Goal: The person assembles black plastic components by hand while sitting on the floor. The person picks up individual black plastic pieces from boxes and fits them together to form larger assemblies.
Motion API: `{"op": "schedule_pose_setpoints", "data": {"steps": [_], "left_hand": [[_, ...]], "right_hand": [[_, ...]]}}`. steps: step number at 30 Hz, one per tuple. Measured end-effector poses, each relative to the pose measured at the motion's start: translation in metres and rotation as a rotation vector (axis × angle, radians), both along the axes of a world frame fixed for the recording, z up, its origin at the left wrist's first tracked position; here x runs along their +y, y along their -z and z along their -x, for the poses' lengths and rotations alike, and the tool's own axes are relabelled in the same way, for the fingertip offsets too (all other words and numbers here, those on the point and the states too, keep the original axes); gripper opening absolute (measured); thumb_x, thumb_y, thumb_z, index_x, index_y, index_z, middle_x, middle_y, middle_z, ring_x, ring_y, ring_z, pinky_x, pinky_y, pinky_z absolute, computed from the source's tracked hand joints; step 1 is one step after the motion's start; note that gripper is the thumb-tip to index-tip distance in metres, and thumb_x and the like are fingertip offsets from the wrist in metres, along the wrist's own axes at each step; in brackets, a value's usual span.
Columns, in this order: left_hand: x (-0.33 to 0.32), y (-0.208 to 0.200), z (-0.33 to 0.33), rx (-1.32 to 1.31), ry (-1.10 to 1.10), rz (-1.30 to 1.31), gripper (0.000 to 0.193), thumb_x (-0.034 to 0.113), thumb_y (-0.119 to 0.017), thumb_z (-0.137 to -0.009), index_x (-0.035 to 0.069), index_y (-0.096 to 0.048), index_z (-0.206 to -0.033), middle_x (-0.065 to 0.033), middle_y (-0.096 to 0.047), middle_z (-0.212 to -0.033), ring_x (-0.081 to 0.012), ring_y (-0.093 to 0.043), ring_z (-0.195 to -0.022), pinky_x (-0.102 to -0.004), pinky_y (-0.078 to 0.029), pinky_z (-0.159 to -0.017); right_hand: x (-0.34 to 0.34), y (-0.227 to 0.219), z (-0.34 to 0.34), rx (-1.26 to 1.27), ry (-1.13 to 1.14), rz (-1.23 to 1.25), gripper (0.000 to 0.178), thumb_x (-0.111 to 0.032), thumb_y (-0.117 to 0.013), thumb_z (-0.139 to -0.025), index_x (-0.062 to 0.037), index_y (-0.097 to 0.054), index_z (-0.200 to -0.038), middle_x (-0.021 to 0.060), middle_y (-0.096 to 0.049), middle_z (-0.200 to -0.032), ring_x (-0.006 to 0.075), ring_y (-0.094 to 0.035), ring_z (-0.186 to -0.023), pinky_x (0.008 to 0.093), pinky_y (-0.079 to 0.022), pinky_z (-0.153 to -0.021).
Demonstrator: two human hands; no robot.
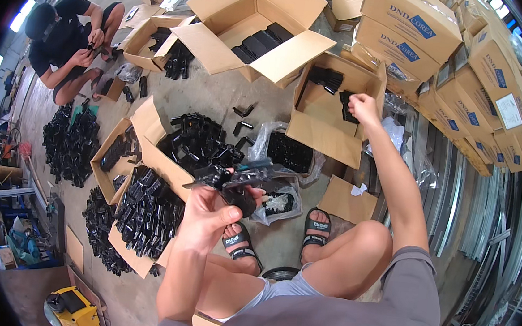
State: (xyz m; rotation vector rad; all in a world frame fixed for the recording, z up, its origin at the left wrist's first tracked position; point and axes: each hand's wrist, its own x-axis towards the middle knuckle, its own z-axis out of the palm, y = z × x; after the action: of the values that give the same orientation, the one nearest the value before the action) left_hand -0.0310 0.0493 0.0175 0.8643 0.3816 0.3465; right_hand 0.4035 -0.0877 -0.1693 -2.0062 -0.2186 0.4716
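My left hand (210, 214), raised in front of my knees, is wrapped round several glossy black angled brackets (235, 179); their outlines are partly blurred. Off to the right, my right hand (365, 108) reaches over an open cardboard box (325, 137), its fingers curled together. Whatever those fingers may hold is too small to make out. Just beside them in the box lie dark pieces (347, 106), and a bundle of black parts (325, 79) rests near its far wall. Beyond my left hand is a loose heap of black brackets (198, 139).
A larger open carton (216, 41) holds rows of black parts. Plastic-lined containers (290, 153) stand before my feet. More bracket piles (70, 146) and a filled box (148, 209) lie left. A co-worker (67, 40) squats far left. Stacked cartons (401, 45) and metal profiles (456, 199) stand right.
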Motion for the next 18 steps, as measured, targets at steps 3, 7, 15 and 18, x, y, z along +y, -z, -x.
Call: {"op": "schedule_pose_setpoints", "data": {"steps": [3, 7, 15, 18], "left_hand": [[0.010, 0.005, 0.002, 0.248, 0.033, -0.099, 0.057, 0.018, -0.083, -0.080, -0.005, -0.057, -0.124, -0.0206, -0.067, -0.116, -0.0300, -0.066, -0.110, -0.0424, -0.055, -0.097], [0.012, 0.011, -0.011, 0.397, -0.030, -0.125, 0.055, 0.008, -0.072, -0.089, -0.003, -0.045, -0.136, -0.0175, -0.065, -0.119, -0.0265, -0.063, -0.111, -0.0403, -0.050, -0.099], [0.028, 0.022, -0.030, 0.540, -0.055, -0.085, 0.052, 0.005, -0.058, -0.096, 0.001, -0.034, -0.142, -0.0114, -0.059, -0.122, -0.0195, -0.057, -0.115, -0.0350, -0.042, -0.102], [0.035, 0.027, -0.035, 0.562, -0.003, -0.079, 0.051, 0.000, -0.055, -0.096, 0.003, -0.035, -0.142, -0.0102, -0.059, -0.121, -0.0189, -0.058, -0.113, -0.0344, -0.043, -0.101]], "right_hand": [[0.021, 0.031, -0.012, -0.258, -0.173, 0.475, 0.027, -0.025, -0.065, -0.090, -0.0080, -0.070, -0.111, 0.0148, -0.073, -0.106, 0.0291, -0.071, -0.095, 0.0414, -0.054, -0.083], [0.057, 0.063, -0.032, -0.386, -0.240, 0.721, 0.026, -0.024, -0.063, -0.090, -0.0133, -0.071, -0.112, 0.0160, -0.069, -0.115, 0.0358, -0.066, -0.106, 0.0463, -0.052, -0.093], [0.103, 0.143, -0.055, -0.694, -0.290, 0.846, 0.021, -0.006, -0.054, -0.092, -0.0053, -0.062, -0.112, 0.0168, -0.066, -0.114, 0.0327, -0.064, -0.110, 0.0458, -0.058, -0.086], [0.097, 0.158, -0.061, -0.659, -0.373, 0.905, 0.023, -0.006, -0.051, -0.095, -0.0063, -0.062, -0.115, 0.0166, -0.065, -0.115, 0.0323, -0.064, -0.111, 0.0449, -0.058, -0.087]]}}
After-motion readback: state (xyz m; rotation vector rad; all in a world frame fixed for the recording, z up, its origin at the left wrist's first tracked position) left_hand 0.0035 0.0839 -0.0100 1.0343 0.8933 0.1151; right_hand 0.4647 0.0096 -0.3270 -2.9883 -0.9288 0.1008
